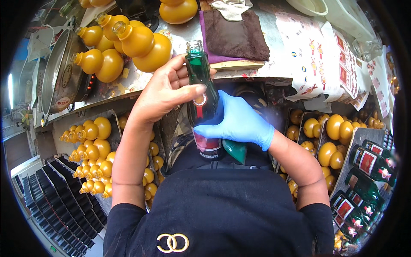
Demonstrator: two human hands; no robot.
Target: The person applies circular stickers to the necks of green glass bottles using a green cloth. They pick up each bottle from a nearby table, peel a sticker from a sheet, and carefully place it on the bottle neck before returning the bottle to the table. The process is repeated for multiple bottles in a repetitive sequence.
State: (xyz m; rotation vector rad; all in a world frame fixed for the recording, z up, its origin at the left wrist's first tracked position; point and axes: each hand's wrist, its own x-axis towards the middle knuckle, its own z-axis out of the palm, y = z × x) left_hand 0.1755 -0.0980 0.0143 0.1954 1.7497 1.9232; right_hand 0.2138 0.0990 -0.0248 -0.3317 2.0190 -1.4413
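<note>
Here's the table (278, 70) stretching across the far side, printed sheets (314, 60) spread at the right, a folded brown cloth (235, 36) near the middle, plump yellow gourd-shaped bottles (110, 66) crowding the left! Centre stage, the green bottle (199, 113) is between the person's hands, at the table's near edge, mouth pointing far. The gloved right hand (242, 118) grips its lower half, thumb across the front; the bare left hand (169, 90) curls round the upper part.
</note>
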